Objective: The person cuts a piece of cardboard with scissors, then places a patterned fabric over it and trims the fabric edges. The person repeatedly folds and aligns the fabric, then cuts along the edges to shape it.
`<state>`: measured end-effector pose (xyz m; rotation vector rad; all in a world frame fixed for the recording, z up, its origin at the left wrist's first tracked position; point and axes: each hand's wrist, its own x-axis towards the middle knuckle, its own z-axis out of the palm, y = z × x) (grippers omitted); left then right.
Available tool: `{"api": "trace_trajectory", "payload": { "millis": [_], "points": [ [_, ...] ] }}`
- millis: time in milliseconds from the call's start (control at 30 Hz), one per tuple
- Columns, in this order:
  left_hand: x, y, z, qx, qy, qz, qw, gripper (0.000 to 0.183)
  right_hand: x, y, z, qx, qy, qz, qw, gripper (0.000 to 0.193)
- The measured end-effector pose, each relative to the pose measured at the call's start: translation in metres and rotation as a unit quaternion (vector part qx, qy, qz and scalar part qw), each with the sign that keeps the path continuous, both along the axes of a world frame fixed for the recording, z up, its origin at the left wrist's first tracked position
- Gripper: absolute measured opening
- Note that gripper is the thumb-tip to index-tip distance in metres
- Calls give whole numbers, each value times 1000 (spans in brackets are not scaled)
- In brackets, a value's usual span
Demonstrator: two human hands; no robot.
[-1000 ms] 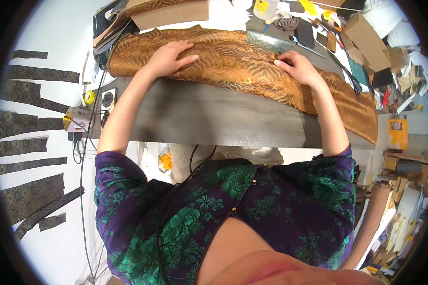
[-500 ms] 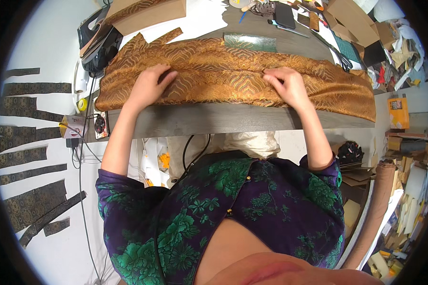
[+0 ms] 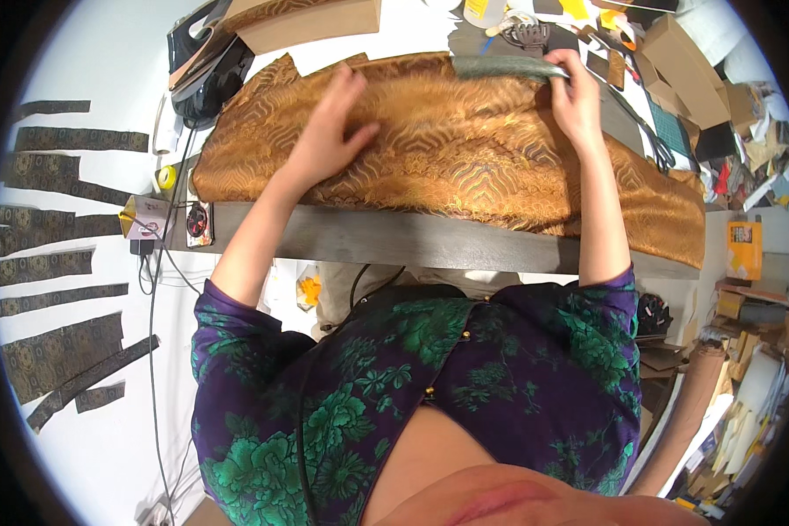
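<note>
So the biggest thing here is the bench point(image 3: 412, 238), dark grey, with a bare strip showing along its near edge. Spread across most of it is a long piece of brown-gold patterned fabric point(image 3: 447, 149), wavy motifs all over, with soft ripples toward the right and a few cut-looking bits sticking out at the far left edge. Past that, upper left, there's a cardboard box point(image 3: 316, 28). Next size down is a greenish strip point(image 3: 500, 67) lying along the far edge of the cloth, right of the middle; can't tell what it's made of. The right hand point(image 3: 575, 92) has its fingers curled in on the right end of that strip, looks like a pinch. The left hand point(image 3: 331, 131) is over the left half of the fabric, fingers loosely spread, nothing in it that I can see; it's blurry, so I can't tell if it's actually pressing down. My two cents: keep that left palm flat and light so the cloth doesn't creep, work ripples outward instead of dragging the weave, and keep the pinch gentle so the strip doesn't tug the edge. Smallest bit: a yellow tape roll point(image 3: 166, 178), off left.
</note>
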<state>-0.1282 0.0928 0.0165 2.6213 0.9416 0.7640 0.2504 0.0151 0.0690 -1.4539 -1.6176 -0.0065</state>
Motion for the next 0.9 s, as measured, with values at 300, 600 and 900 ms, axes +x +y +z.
{"api": "trace_trajectory", "payload": {
  "millis": [300,600,900],
  "points": [
    [2,48,117,-165,92,-201,961,67,-13,-60,59,249,55,96,962,17],
    [-8,21,144,-149,68,-220,962,59,11,-97,86,411,80,33,908,15],
    [-124,18,242,-41,13,-99,994,34,20,-104,109,348,94,-72,930,12]
  ]
}}
